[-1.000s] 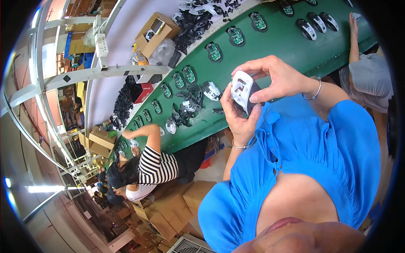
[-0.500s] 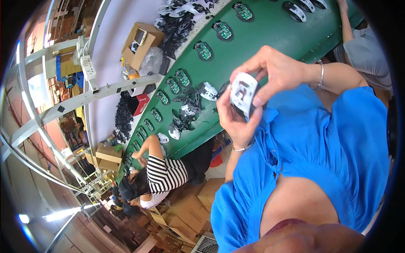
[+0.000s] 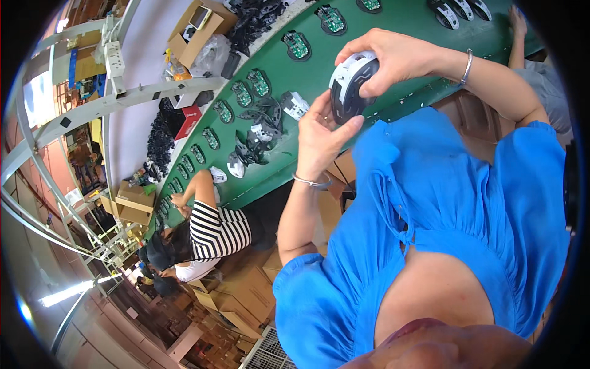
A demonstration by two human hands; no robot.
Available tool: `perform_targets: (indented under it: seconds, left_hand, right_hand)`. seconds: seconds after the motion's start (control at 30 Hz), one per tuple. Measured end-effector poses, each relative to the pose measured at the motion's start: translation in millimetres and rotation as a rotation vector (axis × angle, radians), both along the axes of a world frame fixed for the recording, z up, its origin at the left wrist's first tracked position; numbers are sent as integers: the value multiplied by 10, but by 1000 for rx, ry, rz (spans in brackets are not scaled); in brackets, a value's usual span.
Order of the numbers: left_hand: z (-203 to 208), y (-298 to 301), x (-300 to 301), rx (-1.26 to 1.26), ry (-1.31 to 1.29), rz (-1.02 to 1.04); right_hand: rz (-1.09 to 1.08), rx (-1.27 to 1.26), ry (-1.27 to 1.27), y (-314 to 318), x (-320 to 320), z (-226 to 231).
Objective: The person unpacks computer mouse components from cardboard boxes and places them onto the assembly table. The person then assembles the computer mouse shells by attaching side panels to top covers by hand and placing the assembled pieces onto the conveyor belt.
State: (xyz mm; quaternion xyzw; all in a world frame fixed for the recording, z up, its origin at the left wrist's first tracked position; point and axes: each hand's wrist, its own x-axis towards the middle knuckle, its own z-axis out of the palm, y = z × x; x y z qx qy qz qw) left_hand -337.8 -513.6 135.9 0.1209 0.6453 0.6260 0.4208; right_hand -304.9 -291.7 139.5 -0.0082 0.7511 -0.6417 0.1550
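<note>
Both hands, left (image 3: 319, 132) and right (image 3: 393, 58), gripped a white-and-black mouse shell (image 3: 349, 85) above the green belt (image 3: 393, 24) (brown cardboard box (image 3: 200, 27) sat beyond it).

green conveyor belt (image 3: 393, 24) | circuit boards (image 3: 258, 83) in rows | black-and-white mouse shells (image 3: 261, 132) heaped mid-belt

Mouse shell (image 3: 349, 86) between both hands, above surface (image 3: 393, 24); circuit boards (image 3: 258, 83) at 10 o'clock, cardboard box (image 3: 200, 27) beyond.
</note>
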Motion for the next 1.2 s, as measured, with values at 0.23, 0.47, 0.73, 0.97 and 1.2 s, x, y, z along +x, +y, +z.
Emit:
perform_targets:
  seconds: [0.23, 0.47, 0.73, 0.97, 1.2]
  left_hand:
    - [-150, -50, -49, 42, -1, 17]
    - [-691, -136, -265, -144, -129, -139]
    - [-1658, -607, -55, -148, -88, 334]
    - [-1984, -1649, 147, -404, 246, 805]
    - [-2094, -1389, -265, -530, 521, 637]
  right_hand:
    - [49, -16, -128, -43, -80, 32]
    - [-23, -141, -200, -191, 157, -804]
    - [-534, 269, -273, 122, 215, -1778]
    - [-893, 1415, -53, 672, 363, -2706]
    - [-290, 827, 573, -319, -104, -2298]
